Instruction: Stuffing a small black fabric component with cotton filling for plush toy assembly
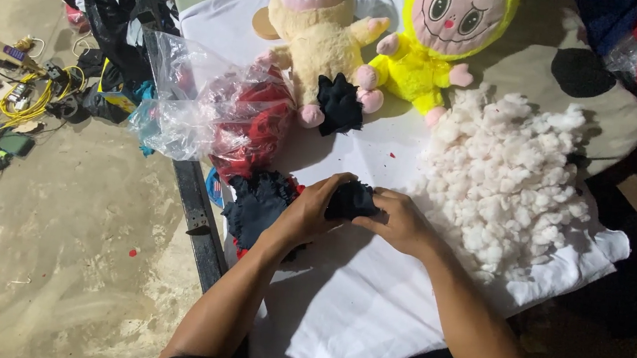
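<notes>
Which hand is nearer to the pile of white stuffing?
The right hand. It lies just beside the left edge of the white stuffing, gripping the dark fabric piece. The left hand is further left, beyond that piece.

A small black plush piece (351, 201) is sitting low on the white-covered worktop (353, 301), pinched between both hands so that only its dark, fuzzy top and right edge are showing. It is looking soft, crumpled and rounded, with no clear outline. It is lying just right of a heap of similar dark blue-black plush pieces (256, 206), close to them, and just left of the pile of white stuffing (504, 179).
</notes>
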